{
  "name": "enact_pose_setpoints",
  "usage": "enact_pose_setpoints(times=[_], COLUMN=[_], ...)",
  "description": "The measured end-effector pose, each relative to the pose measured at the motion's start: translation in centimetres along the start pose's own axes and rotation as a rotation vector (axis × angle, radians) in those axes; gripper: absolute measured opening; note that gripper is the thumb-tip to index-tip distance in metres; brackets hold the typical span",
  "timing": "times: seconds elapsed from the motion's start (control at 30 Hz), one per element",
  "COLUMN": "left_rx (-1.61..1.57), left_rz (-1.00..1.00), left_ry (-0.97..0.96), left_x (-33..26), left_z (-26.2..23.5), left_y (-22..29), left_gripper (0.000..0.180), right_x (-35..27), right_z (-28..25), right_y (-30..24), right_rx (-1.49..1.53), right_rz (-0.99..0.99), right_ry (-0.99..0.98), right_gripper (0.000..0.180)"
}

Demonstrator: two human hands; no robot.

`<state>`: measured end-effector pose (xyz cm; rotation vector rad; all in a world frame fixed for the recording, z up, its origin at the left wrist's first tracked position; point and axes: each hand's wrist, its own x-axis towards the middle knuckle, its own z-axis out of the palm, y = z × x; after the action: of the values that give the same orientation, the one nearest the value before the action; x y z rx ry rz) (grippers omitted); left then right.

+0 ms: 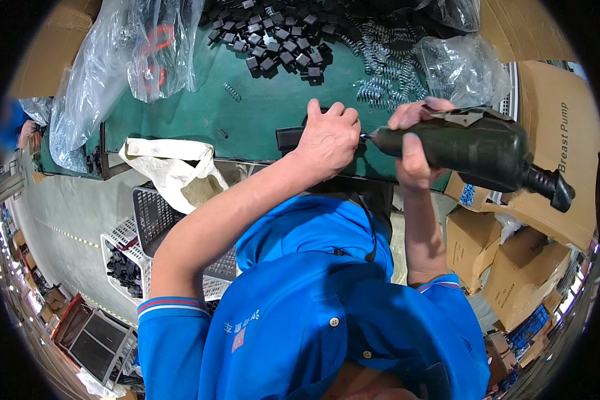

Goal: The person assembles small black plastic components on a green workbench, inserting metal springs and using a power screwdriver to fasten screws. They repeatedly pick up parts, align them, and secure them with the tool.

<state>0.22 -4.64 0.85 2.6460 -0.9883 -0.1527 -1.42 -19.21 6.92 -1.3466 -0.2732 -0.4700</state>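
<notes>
In the head view, a black part (288, 139) is held down near the front edge of the green worktop (253, 123) by the left hand (328, 141); its grip is closed over the part, which is largely covered by the fingers. A dark green power driver (477, 150) is gripped by the right hand (415, 159), with the thumb and fingers wrapped around its front portion. The driver is held roughly level, its tip pointed leftward just beside the left hand; whether contact is made cannot be told. Farther back, black blocks (280, 40) are heaped, with metal springs (390, 70) scattered to their right, beside a clear plastic bag (463, 70). A white cloth (170, 167) is draped over the worktop's front edge, left of the hands.
</notes>
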Motion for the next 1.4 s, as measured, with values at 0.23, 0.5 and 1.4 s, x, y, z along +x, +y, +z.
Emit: enact_pose_setpoints(times=[0.23,0.5,1.4], left_rx=[0.002,0.019,-0.647], left_rz=[0.002,0.074,-0.278], left_ry=[0.008,0.094,0.34], left_x=[0.0,-0.2,-9.8], left_z=[0.1,0.2,-3.4], left_y=[0.0,0.0,2.3], left_gripper=[0.022,0.016,0.04], right_x=[-0.4,3.3,-8.4], right_z=[-0.5,-1.5,1.3], right_y=[0.8,-0.4,0.9], right_rx=[0.163,0.208,-0.444], right_rz=[0.052,0.226,0.737], right_ry=[-0.108,-0.43,-0.317], right_gripper=[0.058,0.074,0.053])
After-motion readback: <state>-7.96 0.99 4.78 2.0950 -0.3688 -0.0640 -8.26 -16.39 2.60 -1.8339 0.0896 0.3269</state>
